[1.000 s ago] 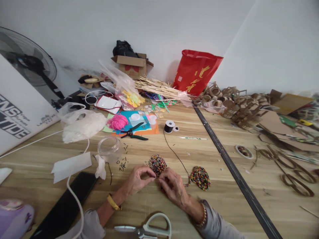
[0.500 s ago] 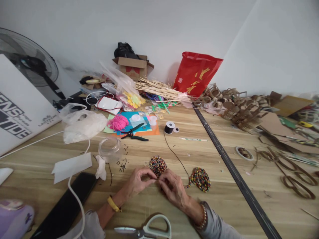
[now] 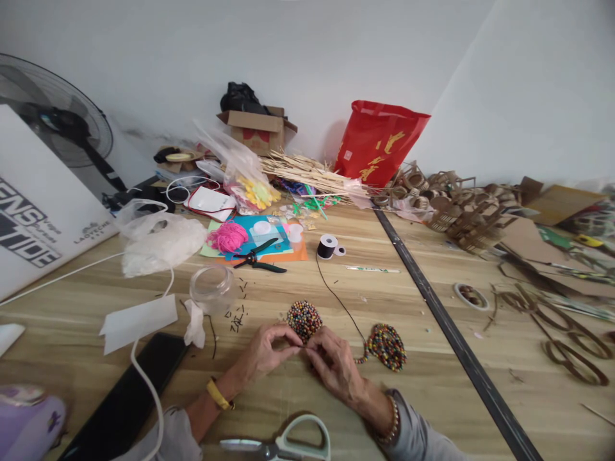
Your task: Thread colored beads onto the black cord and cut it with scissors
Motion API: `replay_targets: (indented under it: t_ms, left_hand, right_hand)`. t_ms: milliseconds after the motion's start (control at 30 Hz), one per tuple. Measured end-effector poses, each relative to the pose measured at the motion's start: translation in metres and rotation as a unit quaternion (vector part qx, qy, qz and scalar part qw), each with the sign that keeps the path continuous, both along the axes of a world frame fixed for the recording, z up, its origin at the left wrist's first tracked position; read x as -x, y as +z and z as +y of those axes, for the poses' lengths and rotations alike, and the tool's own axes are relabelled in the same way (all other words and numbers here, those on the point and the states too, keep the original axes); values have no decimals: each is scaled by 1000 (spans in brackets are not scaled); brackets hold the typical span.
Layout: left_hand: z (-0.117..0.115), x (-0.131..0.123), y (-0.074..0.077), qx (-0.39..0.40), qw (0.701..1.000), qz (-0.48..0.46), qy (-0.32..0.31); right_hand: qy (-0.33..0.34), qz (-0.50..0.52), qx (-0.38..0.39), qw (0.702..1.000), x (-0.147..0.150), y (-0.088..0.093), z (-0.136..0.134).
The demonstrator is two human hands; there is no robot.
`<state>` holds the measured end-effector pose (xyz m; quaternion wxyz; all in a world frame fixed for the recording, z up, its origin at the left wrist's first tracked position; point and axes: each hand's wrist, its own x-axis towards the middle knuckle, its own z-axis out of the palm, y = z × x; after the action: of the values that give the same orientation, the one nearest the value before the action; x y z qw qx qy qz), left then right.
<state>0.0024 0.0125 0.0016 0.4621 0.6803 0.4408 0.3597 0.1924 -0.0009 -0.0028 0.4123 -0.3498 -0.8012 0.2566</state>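
My left hand [image 3: 268,349] and my right hand [image 3: 333,362] meet fingertip to fingertip on the wooden table [image 3: 298,282], both pinched on something small that I cannot make out. Just beyond the fingertips lies a round coil of multicoloured beads [image 3: 303,317]. A second coil of the same beads [image 3: 387,344] lies to the right of my right hand. A thin black thread [image 3: 339,298] runs from a black spool [image 3: 327,245] down toward my right hand.
White-handled scissors [image 3: 283,442] lie near the front edge. A black phone [image 3: 127,400], a white cable, a clear jar [image 3: 211,288] and black pliers [image 3: 257,256] sit left and behind. A red bag [image 3: 379,137], sticks and cardboard parts crowd the back and right.
The view has shifted very slightly. Both hands stay pinched together at the bead coil with only small finger movement.
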Motion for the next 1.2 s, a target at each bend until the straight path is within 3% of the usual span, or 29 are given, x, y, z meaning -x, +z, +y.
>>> replay_targets:
  t_ms: [1200]
  left_hand:
    - [-1,-1,6,-7,1000,-1,1]
  right_hand:
    - [-2,-2,14,1000,0,-4,-1]
